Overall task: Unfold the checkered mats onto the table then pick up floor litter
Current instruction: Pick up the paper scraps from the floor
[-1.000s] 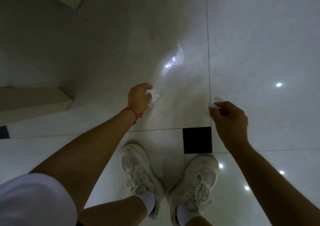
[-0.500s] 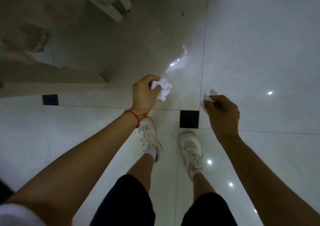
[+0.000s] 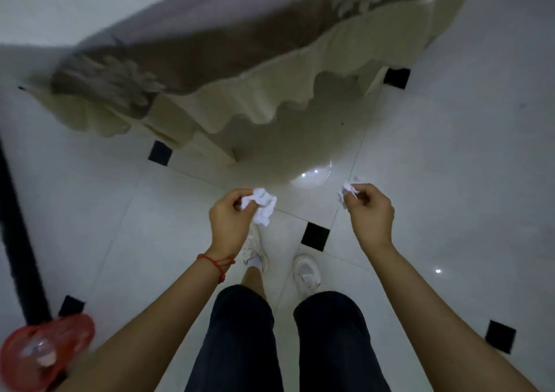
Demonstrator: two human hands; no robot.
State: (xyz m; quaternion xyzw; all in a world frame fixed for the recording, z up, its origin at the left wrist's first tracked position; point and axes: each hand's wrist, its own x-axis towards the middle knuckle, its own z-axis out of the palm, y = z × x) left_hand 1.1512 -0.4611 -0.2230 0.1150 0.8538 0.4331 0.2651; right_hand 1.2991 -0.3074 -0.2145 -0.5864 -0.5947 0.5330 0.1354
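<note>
Pale tiled floor (image 3: 468, 139) with small black inset squares, filling the view. Table (image 3: 192, 139) at 11 to 1 o'clock, draped in a grey and cream cloth (image 3: 228, 43) with scalloped hem; blurred. Dark trousers (image 3: 240, 340) and white shoes (image 3: 306, 271) at 6 o'clock. Black pole (image 3: 18, 241) at 8 o'clock. Red mesh bag (image 3: 45, 352) at 7 o'clock, contents unclear. Left hand (image 3: 229, 220) just left of centre, red string at the wrist, fingers curled, pinching a larger crumpled white paper wad (image 3: 262, 207), held above the floor. Right hand (image 3: 371, 211) at 3 o'clock of centre, fingertips pinching a smaller white paper scrap (image 3: 347, 193), also off the floor. Hands apart.
</note>
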